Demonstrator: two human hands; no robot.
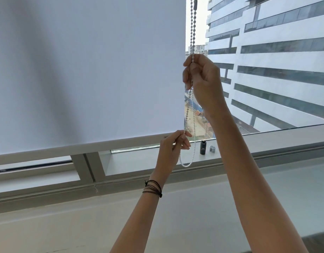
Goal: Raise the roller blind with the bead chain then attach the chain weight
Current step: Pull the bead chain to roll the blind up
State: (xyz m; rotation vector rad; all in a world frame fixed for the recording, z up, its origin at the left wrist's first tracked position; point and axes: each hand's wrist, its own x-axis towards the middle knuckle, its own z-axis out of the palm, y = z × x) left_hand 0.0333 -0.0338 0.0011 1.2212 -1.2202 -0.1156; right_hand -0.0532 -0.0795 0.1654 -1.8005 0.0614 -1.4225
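A white roller blind (pixel 84 70) covers the left of the window, its bottom bar (pixel 84 146) hanging a little above the sill. The white bead chain (pixel 192 24) hangs in two strands beside the blind's right edge and loops at the bottom. My right hand (pixel 203 81) is raised and shut on the chain. Lower down, my left hand (pixel 174 145) pinches one strand just right of the bottom bar. A dark connector sits on the chain near the top. A black cylindrical chain weight (pixel 203 147) stands on the window frame, untouched.
A small grey clip piece (pixel 212 148) lies next to the black weight on the frame. The aluminium window frame (pixel 267 143) runs across below the glass, with a pale sill (pixel 66 225) beneath. A large office building fills the view outside.
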